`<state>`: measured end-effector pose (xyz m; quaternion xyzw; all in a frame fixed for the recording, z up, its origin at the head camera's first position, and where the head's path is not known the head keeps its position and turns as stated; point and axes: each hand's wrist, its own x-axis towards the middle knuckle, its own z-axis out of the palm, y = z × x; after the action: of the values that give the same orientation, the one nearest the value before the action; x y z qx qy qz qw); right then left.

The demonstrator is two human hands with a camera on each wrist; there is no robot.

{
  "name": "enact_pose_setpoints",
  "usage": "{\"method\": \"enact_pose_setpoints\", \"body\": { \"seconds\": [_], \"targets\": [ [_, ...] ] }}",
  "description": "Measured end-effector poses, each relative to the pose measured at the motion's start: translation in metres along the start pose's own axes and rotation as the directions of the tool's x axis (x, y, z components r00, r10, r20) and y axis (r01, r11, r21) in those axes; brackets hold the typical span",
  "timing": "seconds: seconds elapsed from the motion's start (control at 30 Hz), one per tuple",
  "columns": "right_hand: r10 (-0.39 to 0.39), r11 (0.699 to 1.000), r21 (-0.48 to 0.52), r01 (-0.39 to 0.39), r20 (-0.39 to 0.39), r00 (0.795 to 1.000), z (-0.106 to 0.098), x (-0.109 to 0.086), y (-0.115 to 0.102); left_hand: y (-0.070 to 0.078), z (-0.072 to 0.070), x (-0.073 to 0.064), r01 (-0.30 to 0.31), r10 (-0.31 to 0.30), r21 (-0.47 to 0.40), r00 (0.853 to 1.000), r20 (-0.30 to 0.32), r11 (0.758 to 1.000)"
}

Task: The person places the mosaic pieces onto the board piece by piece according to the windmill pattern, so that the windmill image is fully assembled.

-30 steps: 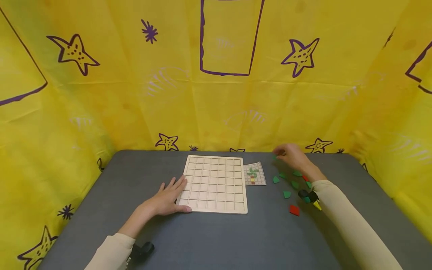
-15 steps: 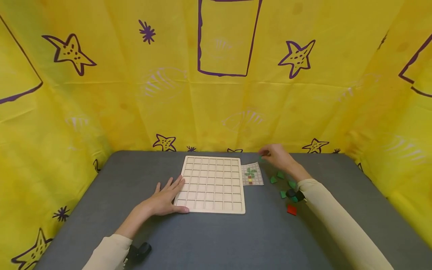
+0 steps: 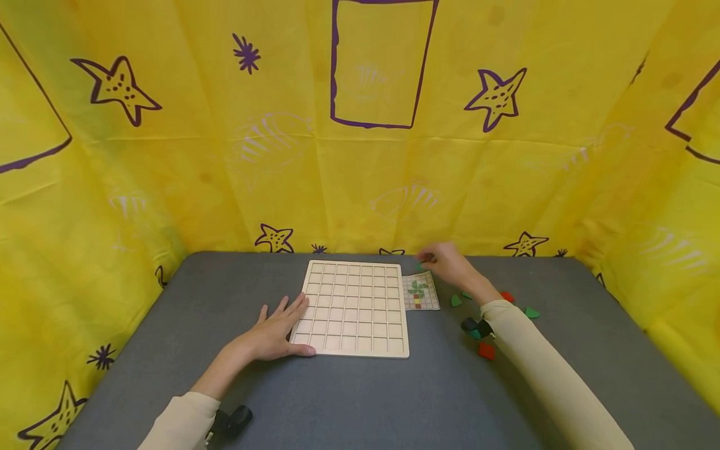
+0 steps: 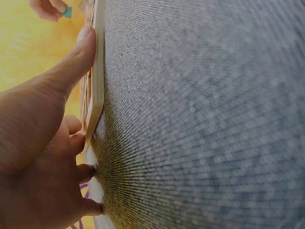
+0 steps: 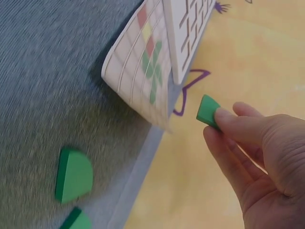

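Sleeves (image 3: 545, 369) of cream colour enter from the lower edge of the head view, and at the left wrist there is a black device (image 3: 233, 422). They are above a dark grey desk (image 3: 349, 400). On the right part of this desk lies a red square piece (image 3: 487, 351).

A little farther, the left hand (image 3: 275, 334) rests at the left near corner of a pale wooden board (image 3: 352, 309). Its fingers are spread and it is not grasping; the thumb touches the near edge, and some fingers touch the left edge. The wooden board lies flat on the desk, and its surface is divided into square cells. Just beside its right edge there is a small card (image 3: 420, 291) with a printed grid: green shapes are on the far part, and red, yellow and red squares make a column nearer. In the right wrist view, one edge of the card is raised from the desk.

To the right of the card lie loose green pieces (image 3: 456, 300), and another red piece (image 3: 507, 296) is near the right forearm.

The right hand (image 3: 448, 264) is above the far part of the desk, near the card. Its thumb and fingers pinch one small green block (image 5: 208, 112), which is in the air, apart from the wooden board.

Behind the desk hangs a yellow curtain (image 3: 253, 175) with purple starfish and pale fish
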<state>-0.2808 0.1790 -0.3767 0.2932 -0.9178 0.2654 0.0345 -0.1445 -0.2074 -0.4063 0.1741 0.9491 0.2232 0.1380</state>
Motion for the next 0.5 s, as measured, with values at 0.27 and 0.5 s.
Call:
{"method": "enact_pose_setpoints", "body": {
  "seconds": [0.27, 0.5],
  "targets": [
    [0.000, 0.998, 0.059, -0.001, 0.012, 1.000, 0.009, 0.008, -0.009, 0.000, 0.000, 0.000, 0.001, -0.001, -0.005, 1.000, -0.003, 1.000],
    [-0.001, 0.994, 0.107, -0.003, 0.036, 0.999, 0.015, 0.008, -0.016, 0.000, 0.001, -0.001, -0.001, 0.001, -0.010, 1.000, 0.002, 1.000]
  ]
}}
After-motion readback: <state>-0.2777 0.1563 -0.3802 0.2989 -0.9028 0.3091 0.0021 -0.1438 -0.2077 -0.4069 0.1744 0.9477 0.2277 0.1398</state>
